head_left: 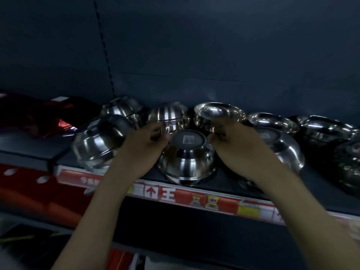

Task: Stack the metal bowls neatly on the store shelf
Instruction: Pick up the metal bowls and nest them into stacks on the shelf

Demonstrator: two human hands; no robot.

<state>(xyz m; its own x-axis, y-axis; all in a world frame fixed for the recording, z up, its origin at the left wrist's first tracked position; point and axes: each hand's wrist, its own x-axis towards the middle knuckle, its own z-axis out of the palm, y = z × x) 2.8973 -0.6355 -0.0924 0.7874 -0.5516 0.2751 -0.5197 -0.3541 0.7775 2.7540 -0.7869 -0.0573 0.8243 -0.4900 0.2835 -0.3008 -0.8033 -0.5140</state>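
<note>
Dark blue back panel [194, 45] fills upper half of frame; dim light, some blur. Shelf [229, 184] runs across the middle, red price strip [175, 193] along its front edge. Red packaging [39, 114] at left edge.

Metal bowls spread along shelf:
- tilted upside-down stack [99, 141], left of centre
- two more inverted stacks behind it, at the back
- open-side-up nested stack [218, 112], back centre
- shallow upright bowls [272, 121], right
- large inverted bowl [286, 149], right front, partly hidden behind right forearm

Centre bowl [187, 160] sits upside-down near the shelf's front edge, on another rim beneath it.

Left hand [148, 141] and right hand [233, 141] hold it, fingers curled on either side of its raised base.

Small square label [188, 140] on that base; print unreadable.
</note>
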